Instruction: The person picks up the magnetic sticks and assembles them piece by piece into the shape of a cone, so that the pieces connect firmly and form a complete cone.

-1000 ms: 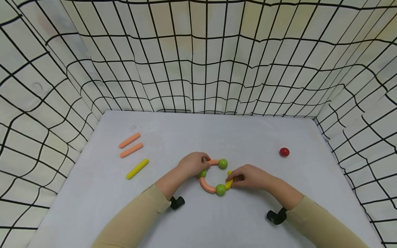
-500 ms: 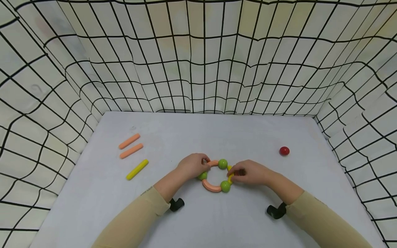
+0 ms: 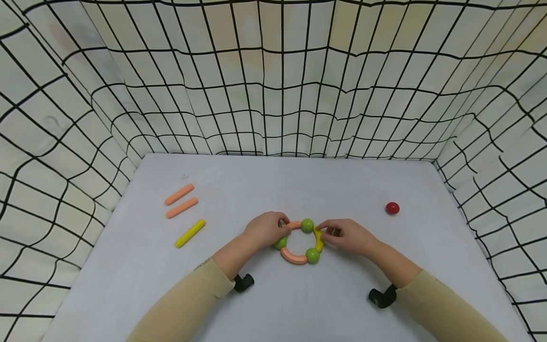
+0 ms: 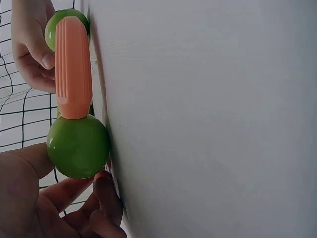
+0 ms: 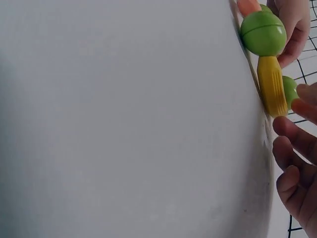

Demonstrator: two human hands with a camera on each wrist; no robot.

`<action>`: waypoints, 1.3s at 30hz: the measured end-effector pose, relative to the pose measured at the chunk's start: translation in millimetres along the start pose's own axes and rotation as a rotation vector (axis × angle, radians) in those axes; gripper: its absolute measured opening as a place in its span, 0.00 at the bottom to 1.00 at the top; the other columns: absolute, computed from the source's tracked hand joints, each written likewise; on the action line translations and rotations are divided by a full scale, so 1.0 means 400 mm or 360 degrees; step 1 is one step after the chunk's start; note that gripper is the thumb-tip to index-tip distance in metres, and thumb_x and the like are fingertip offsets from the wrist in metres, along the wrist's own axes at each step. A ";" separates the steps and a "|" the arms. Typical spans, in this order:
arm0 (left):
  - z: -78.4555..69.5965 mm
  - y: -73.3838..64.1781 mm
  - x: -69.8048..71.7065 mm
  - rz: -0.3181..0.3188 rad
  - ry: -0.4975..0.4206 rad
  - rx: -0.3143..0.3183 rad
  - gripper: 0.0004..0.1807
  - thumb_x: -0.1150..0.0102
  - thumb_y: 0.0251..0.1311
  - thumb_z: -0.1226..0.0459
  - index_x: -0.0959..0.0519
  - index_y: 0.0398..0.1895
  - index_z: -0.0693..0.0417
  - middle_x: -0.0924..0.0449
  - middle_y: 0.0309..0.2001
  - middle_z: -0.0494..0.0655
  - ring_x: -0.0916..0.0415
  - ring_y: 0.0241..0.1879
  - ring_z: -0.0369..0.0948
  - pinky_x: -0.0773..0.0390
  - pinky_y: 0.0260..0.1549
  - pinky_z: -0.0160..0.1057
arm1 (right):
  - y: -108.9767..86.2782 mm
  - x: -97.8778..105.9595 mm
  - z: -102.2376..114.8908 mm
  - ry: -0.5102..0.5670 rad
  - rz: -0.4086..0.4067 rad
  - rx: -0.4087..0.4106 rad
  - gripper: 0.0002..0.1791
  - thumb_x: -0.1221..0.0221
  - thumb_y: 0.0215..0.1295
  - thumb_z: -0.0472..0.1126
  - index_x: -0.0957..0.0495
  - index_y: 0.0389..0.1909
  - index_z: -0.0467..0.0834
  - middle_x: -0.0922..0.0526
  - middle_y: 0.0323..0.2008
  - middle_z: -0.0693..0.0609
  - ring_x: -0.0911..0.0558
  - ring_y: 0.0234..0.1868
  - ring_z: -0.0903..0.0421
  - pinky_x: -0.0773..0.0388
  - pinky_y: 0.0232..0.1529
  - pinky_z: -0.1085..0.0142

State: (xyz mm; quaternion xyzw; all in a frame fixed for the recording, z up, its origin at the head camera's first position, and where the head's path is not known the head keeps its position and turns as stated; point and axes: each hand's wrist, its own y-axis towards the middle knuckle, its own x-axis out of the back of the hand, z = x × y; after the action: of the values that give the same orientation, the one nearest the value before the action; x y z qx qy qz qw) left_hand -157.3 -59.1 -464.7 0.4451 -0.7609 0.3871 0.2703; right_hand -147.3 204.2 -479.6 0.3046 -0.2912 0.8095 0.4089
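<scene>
With the left grip clamped on the ring lying on the worktop and the right grip parted at its yellow arc, an uneven push could pop the arc loose.

Both forearms angled inward toward each other, left hand gripping with bent fingers, right hand level with it, fingers loosely curved.

Head view looks forward-down; low, close wrist views share the ring.
</scene>
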 end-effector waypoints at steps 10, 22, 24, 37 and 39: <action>0.001 0.006 -0.003 -0.0011 -0.0021 -0.0022 0.14 0.41 0.67 0.55 0.18 0.51 0.49 0.23 0.33 0.40 0.27 0.28 0.38 0.28 0.27 0.37 | 0.008 -0.034 0.035 0.0078 -0.0157 -0.0301 0.21 0.34 0.64 0.49 0.21 0.56 0.48 0.23 0.29 0.56 0.26 0.31 0.56 0.28 0.33 0.64; -0.002 0.001 -0.001 -0.0002 -0.0042 -0.0045 0.14 0.42 0.67 0.57 0.19 0.52 0.50 0.24 0.32 0.41 0.28 0.27 0.39 0.29 0.27 0.37 | 0.025 -0.062 0.053 0.0067 -0.0224 -0.0409 0.21 0.33 0.61 0.51 0.20 0.52 0.45 0.24 0.25 0.54 0.27 0.27 0.56 0.31 0.29 0.64; -0.002 0.002 -0.001 0.0000 -0.0037 -0.0050 0.14 0.42 0.67 0.57 0.18 0.51 0.50 0.23 0.32 0.41 0.28 0.28 0.39 0.29 0.27 0.37 | 0.026 -0.063 0.056 0.0074 -0.0233 -0.0421 0.21 0.33 0.61 0.50 0.20 0.51 0.45 0.24 0.25 0.53 0.27 0.26 0.56 0.31 0.29 0.64; 0.002 0.009 -0.004 -0.0025 -0.0057 -0.0023 0.12 0.42 0.66 0.57 0.18 0.50 0.48 0.23 0.33 0.40 0.27 0.25 0.38 0.29 0.26 0.36 | 0.027 -0.074 0.063 0.0061 -0.0289 -0.0359 0.19 0.34 0.61 0.46 0.21 0.51 0.45 0.25 0.24 0.54 0.28 0.25 0.56 0.32 0.28 0.64; 0.003 0.010 -0.005 -0.0027 -0.0053 -0.0024 0.12 0.42 0.66 0.57 0.19 0.50 0.48 0.23 0.33 0.40 0.27 0.25 0.38 0.29 0.26 0.36 | 0.026 -0.074 0.065 0.0068 -0.0291 -0.0354 0.19 0.33 0.61 0.46 0.20 0.51 0.45 0.25 0.24 0.54 0.28 0.25 0.57 0.32 0.28 0.64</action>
State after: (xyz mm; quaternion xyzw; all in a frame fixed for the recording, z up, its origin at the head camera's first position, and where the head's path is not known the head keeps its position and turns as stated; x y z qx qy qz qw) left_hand -159.8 -57.8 -468.2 0.4560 -0.7643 0.3716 0.2642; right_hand -135.3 165.7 -486.8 0.2653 -0.3414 0.7378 0.5184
